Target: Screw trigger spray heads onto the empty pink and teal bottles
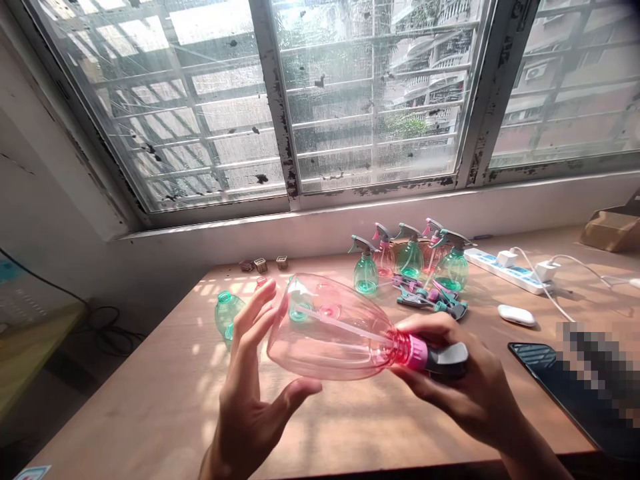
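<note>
A clear pink spray bottle lies sideways in the air above the table, its base to the left. My right hand is closed around its neck, at the pink collar and grey spray head. A thin tube runs inside the bottle. Beside the base, my left hand is cupped with thumb and fingers apart; whether the fingertips touch the plastic I cannot tell. Behind it stand a green bottle without a head and other bottles partly hidden by my hand and the pink bottle.
Several assembled spray bottles stand near the wall, with loose spray heads piled before them. To the right are a power strip, a white case and a dark phone-like slab. Small square pieces lie at the back.
</note>
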Motion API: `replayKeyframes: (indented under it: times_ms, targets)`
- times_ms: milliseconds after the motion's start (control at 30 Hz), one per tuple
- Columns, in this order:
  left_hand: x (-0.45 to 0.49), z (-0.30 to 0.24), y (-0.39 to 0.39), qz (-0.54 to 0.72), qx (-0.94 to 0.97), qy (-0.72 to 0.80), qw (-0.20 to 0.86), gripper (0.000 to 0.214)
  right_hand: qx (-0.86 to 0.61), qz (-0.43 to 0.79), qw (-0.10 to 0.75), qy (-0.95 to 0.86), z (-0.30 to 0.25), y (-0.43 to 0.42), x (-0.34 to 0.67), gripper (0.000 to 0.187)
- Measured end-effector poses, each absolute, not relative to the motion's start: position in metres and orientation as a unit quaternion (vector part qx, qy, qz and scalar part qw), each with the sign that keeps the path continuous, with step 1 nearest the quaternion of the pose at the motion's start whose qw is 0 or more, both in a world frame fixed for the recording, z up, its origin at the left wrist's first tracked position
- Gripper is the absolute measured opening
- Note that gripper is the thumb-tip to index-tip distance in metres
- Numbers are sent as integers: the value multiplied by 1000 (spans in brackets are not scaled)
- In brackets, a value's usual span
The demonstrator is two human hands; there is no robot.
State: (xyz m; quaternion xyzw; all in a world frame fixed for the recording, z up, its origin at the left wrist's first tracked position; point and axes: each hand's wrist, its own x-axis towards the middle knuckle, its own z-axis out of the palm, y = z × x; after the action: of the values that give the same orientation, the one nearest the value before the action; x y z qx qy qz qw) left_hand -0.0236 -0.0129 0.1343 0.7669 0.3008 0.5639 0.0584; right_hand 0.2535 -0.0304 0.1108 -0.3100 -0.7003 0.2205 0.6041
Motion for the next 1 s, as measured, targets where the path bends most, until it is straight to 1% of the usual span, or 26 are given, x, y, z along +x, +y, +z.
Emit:
replayKeyframes:
  times_ms: [33, 100, 167, 233, 333, 433, 500, 533, 600, 700, 767, 833, 900, 933, 1000]
  targets:
    - [-24, 135, -13, 570, 763, 296, 75, 69, -302, 191, 591, -723, 110, -30, 254, 36]
    - [-24, 137, -14, 584, 752, 290, 96, 63, -295, 173, 575, -743, 108, -30, 253, 38]
    - [-25, 138, -14, 592, 745, 291, 100, 60, -301, 184, 578, -736, 107, -31, 251, 34]
    - [-25, 139, -14, 591, 746, 291, 91, 62, -308, 208, 591, -716, 107, -33, 249, 28]
    - [-25, 140, -13, 593, 755, 273, 56, 65, -312, 311, 605, -663, 111, -35, 248, 23]
    - [-23, 140, -13, 601, 758, 252, 13, 70, -313, 447, 607, -578, 114, -37, 248, 30]
    - [-23, 139, -14, 596, 761, 257, 12, 73, -310, 471, 606, -561, 113, -37, 248, 30]
    - [-23, 138, -14, 590, 763, 263, 21, 75, -311, 453, 609, -572, 111, -36, 248, 28]
    - [-25, 136, -14, 576, 768, 275, 47, 81, -311, 371, 617, -620, 108, -34, 248, 24]
    - [-27, 133, -13, 557, 776, 290, 61, 94, -300, 214, 605, -706, 105, -30, 248, 33]
    - [-27, 132, -12, 554, 774, 300, 70, 89, -295, 123, 587, -744, 105, -28, 249, 40]
    - [-26, 133, -11, 564, 760, 312, 82, 72, -295, 61, 573, -762, 105, -27, 249, 43]
    - [-26, 134, -11, 578, 747, 318, 83, 54, -294, 47, 574, -763, 105, -27, 249, 43]
    - [-26, 135, -12, 581, 745, 317, 84, 50, -293, 62, 578, -760, 105, -27, 249, 42]
    - [-26, 137, -12, 581, 749, 308, 88, 50, -295, 123, 596, -737, 104, -27, 248, 39]
